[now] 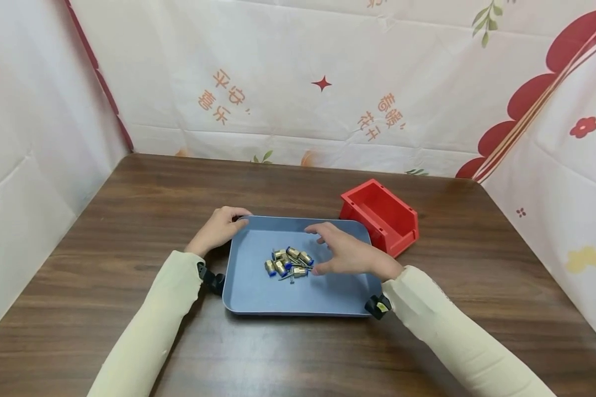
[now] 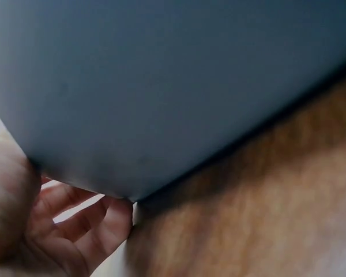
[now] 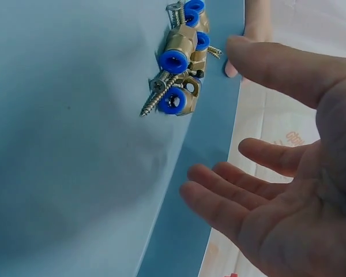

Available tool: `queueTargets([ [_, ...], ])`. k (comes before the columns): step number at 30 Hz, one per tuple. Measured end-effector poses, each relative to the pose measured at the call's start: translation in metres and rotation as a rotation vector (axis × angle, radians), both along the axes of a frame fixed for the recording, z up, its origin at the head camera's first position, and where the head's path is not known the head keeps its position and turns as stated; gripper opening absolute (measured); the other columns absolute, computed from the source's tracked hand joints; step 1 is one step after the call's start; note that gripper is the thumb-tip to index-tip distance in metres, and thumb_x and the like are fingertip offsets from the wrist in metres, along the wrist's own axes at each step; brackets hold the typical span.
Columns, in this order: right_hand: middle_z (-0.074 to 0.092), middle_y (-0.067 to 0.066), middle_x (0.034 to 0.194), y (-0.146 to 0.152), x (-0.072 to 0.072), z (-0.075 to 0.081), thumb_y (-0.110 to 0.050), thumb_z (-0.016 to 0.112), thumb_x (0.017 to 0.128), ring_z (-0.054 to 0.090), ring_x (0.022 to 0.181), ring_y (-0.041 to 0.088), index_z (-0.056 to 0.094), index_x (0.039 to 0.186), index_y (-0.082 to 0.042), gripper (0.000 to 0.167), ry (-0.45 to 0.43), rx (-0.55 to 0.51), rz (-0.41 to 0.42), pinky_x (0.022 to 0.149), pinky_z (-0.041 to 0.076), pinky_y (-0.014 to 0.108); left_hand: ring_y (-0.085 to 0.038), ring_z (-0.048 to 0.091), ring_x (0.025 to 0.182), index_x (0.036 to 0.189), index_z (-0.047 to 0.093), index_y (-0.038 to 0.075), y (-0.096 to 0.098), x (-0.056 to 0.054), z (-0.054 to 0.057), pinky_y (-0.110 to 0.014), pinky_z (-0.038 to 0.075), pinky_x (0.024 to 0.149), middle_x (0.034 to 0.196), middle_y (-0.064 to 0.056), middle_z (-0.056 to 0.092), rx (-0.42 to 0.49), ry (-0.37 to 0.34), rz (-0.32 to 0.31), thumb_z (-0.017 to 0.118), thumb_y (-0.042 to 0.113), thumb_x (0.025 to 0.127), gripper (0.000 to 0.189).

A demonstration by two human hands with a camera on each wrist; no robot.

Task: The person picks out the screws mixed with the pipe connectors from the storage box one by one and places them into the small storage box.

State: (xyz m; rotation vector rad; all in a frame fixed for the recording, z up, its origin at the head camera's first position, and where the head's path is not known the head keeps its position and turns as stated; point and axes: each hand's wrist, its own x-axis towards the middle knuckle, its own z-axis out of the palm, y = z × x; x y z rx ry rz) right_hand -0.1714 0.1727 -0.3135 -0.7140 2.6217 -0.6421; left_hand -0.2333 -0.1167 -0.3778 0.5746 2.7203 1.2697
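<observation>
A shallow blue-grey tray [image 1: 258,298] lies on the table, with a small heap of brass push-in fittings [image 1: 280,268] with blue collars in its middle. Silver screws [image 3: 151,104] are mixed in among them. At the tray's far left corner my left hand [image 1: 217,227] grips the rim, thumb over the edge and fingers along the outside; the left wrist view has these fingers [image 2: 106,231] curled against the tray wall. Over the tray's right half hovers my right hand [image 1: 345,251], fingers spread and loosely bent, holding nothing. Its thumb is nearest the heap.
A red open-fronted bin [image 1: 408,240] stands at an angle against the tray's far right corner. Dark wood-grain tabletop [image 1: 104,275] surrounds both. Printed white cloth [image 1: 288,66] hangs behind the table and down both sides.
</observation>
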Motion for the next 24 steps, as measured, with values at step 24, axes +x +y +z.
queueTargets([
  [24, 0.060, 0.006, 0.108, -0.011, -0.016, -0.011, -0.012, 0.084, 0.070, 0.056, 0.097, 0.020, 0.057, 0.110, -0.010, 0.049, -0.008, 0.025, 0.001, 0.084, 0.055, 0.034, -0.032, 0.059, 0.110, 0.117, 0.067, 0.002, -0.006, -0.004, -0.012, -0.047, 0.049, 0.092, 0.122, -0.019, 0.063, 0.113, -0.083, 0.047, 0.054, 0.020, 0.096, 0.031],
])
